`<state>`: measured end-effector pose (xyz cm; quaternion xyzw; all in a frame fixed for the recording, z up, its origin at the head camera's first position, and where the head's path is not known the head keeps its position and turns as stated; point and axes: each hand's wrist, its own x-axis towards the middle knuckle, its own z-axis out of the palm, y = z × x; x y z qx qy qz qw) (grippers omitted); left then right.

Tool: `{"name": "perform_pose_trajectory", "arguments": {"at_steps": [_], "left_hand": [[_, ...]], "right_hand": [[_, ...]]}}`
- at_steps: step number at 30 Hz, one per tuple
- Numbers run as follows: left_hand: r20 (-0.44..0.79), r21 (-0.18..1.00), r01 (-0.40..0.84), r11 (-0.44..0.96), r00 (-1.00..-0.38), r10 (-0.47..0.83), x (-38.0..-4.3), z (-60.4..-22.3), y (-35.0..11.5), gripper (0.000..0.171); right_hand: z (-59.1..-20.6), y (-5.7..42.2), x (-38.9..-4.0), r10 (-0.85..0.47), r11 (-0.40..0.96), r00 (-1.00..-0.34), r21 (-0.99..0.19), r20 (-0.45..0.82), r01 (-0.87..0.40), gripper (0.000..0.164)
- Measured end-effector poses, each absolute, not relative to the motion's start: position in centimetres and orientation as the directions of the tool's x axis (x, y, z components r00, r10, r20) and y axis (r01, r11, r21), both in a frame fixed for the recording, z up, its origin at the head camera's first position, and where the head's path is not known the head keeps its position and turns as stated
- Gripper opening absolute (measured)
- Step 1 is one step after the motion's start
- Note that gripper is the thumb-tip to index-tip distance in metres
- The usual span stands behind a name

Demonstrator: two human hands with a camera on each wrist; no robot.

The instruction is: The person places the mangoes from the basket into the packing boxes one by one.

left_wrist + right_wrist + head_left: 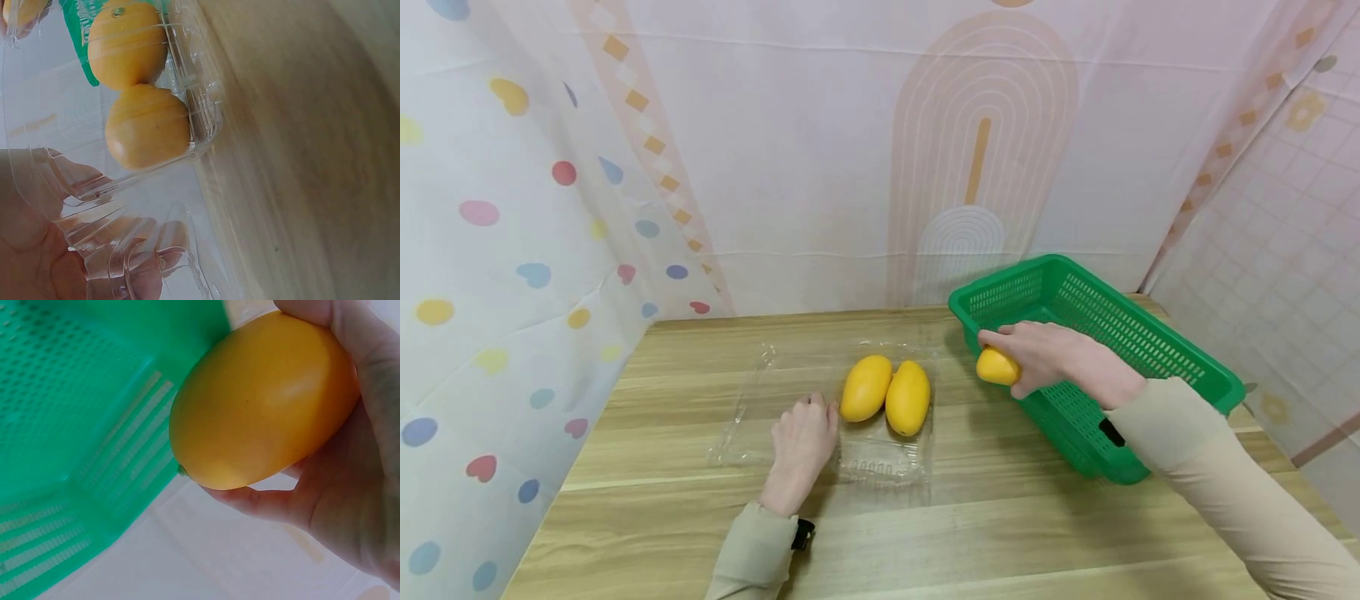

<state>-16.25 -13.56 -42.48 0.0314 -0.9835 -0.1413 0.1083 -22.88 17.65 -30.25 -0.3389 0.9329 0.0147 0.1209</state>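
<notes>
Over the left rim of the green basket (1060, 433), my right hand (1052, 354) grips a yellow mango (997, 367). Thumb and fingers wrap the mango's sides in the right wrist view, where its small green stem end (182, 470) points at the basket wall. On the table, a clear plastic clamshell box (880, 471) lies with its lid (748, 417) folded out to the left. Two more mangoes (866, 388) lie side by side inside the box. My left hand (805, 437) holds the box between tray and lid, its fingers (165, 247) curled at the plastic.
The basket stands at an angle on the right of the wooden table (647, 517). A patterned curtain (805, 167) hangs along the table's back edge, with dotted cloth (512, 333) at the left and more cloth (1285, 275) at the right.
</notes>
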Motion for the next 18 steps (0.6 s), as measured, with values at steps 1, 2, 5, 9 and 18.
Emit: {"name": "perform_pose_trajectory", "arguments": {"at_steps": [1,2,5,9,18], "left_hand": [[0.203,0.285,-0.032,0.958,-0.975,-0.093,-16.3,-42.5,-13.6,0.029],[0.202,0.285,-0.032,0.958,-0.975,-0.092,-16.3,-42.5,-13.6,0.029],[0.205,0.287,-0.032,0.958,-0.974,-0.094,-16.3,-42.5,-13.6,0.029],[0.226,0.285,-0.023,0.958,-0.97,-0.09,-16.3,-42.5,-13.6,0.029],[0.241,0.278,-0.009,0.96,-0.967,-0.079,-16.2,-42.6,-13.6,0.028]], "right_hand": [[-30.3,17.2,-22.9,-0.633,0.766,-0.739,-0.051,-0.231,-0.64,0.058],[-30.3,16.8,-22.9,-0.634,0.765,-0.739,-0.045,-0.228,-0.643,0.059],[-30.3,15.5,-22.9,-0.647,0.752,-0.729,-0.032,-0.223,-0.658,0.06],[-30.5,13.8,-23.0,-0.658,0.74,-0.717,-0.026,-0.232,-0.672,0.063],[-31.6,10.7,-22.9,-0.701,0.702,-0.676,-0.049,-0.227,-0.711,0.064]]}}
